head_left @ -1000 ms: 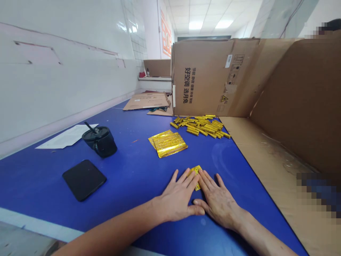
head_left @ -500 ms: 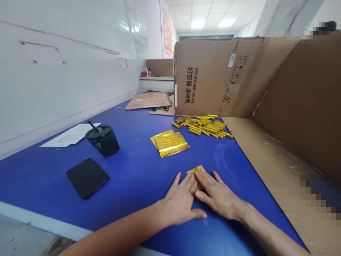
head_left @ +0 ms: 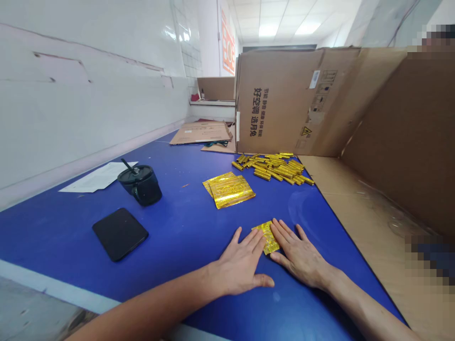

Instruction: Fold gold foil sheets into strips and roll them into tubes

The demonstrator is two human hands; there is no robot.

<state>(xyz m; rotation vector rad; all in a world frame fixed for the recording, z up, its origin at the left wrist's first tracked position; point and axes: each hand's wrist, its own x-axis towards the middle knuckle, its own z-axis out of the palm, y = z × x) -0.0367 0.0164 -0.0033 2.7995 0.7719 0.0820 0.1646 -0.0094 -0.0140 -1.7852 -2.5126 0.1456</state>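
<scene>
A small sheet of gold foil [head_left: 269,238] lies on the blue table between my hands, its surface creased and shiny. My left hand [head_left: 243,265] rests flat with fingers spread, the fingertips on the foil's left edge. On the other side, my right hand [head_left: 296,253] lies flat with its fingers over the foil's right edge and the thumb out. Beyond them sits a short stack of larger gold foil sheets [head_left: 231,191]. Farther back is a heap of gold foil rolls [head_left: 277,168].
At left stand a dark mug [head_left: 142,185] with a spoon handle sticking out and a flat black object [head_left: 120,233]. White paper [head_left: 95,177] lies behind the mug. A large cardboard box [head_left: 284,104] rises at the back, and cardboard [head_left: 355,203] runs along the right edge.
My hands have moved apart, the right one sliding to the right, so more of the foil between them shows. The view has shifted slightly.
</scene>
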